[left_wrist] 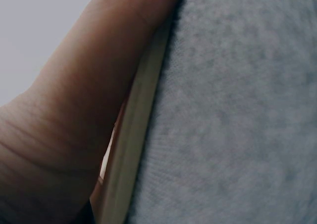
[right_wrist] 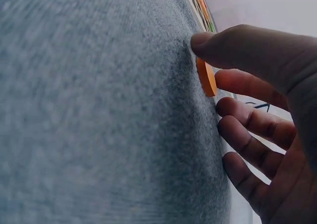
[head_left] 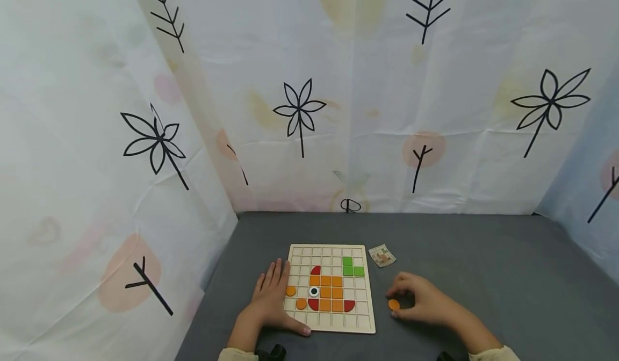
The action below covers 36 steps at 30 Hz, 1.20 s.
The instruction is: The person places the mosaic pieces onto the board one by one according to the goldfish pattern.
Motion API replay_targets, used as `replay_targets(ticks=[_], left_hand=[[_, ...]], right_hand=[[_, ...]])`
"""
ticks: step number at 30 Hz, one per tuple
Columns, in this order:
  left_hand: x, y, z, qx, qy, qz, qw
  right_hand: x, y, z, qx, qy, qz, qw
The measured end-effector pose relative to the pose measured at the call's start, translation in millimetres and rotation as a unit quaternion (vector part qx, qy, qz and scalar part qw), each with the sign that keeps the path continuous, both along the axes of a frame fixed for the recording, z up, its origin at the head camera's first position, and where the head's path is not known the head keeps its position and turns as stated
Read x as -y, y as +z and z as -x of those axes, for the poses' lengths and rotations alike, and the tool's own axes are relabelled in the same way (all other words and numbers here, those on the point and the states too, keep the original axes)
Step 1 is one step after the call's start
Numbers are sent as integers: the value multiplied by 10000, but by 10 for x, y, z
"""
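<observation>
My left hand (head_left: pixel 269 298) lies along the left edge of a wooden grid board (head_left: pixel 338 323), fingers straight and thumb spread at its near edge. In the left wrist view the board's edge (left_wrist: pixel 133 130) runs beside a finger. On the board are orange squares (head_left: pixel 331 292), red quarter pieces (head_left: pixel 350 305), green squares (head_left: pixel 347 270), a black-and-white eye piece (head_left: pixel 314 291) and two orange discs (head_left: pixel 301 303). To the right of the board, my right hand (head_left: pixel 425 300) pinches another orange disc (head_left: pixel 394 304) between thumb and index finger, close over the cloth. The right wrist view shows this disc (right_wrist: pixel 205 78) under the thumb.
A small printed card (head_left: pixel 382 255) lies off the board's upper right corner. Dark grey cloth (head_left: pixel 483 264) covers the table. Fabric walls (head_left: pixel 358 162) printed with plants stand behind and at the sides.
</observation>
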<state>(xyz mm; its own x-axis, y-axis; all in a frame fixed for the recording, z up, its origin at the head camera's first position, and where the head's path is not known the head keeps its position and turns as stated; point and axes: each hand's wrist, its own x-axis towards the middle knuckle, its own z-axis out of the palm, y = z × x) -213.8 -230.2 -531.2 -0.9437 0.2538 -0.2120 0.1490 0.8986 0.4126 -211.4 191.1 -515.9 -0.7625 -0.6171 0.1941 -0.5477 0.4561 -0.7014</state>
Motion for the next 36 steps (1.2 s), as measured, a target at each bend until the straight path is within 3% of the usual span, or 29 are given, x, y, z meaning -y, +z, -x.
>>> replay_targets(ticks=[13, 20, 23, 30, 36], left_hand=[[-21, 44, 23, -11, 9, -66, 10000], [-14, 54, 21, 9, 16, -7, 10000], [-13, 56, 17, 20, 18, -14, 10000], [-18, 38, 4, 42, 43, -90, 9999], [-15, 26, 4, -27, 37, -31, 10000]], right_hand=[[-59, -21, -34, -292, -166, 79, 9994], [60, 49, 31, 15, -353, -265, 9990], [166, 80, 102, 44, -343, -240, 9991], [562, 84, 343, -376, -96, 143, 9991], [1047, 121, 518, -144, 124, 206, 9996]])
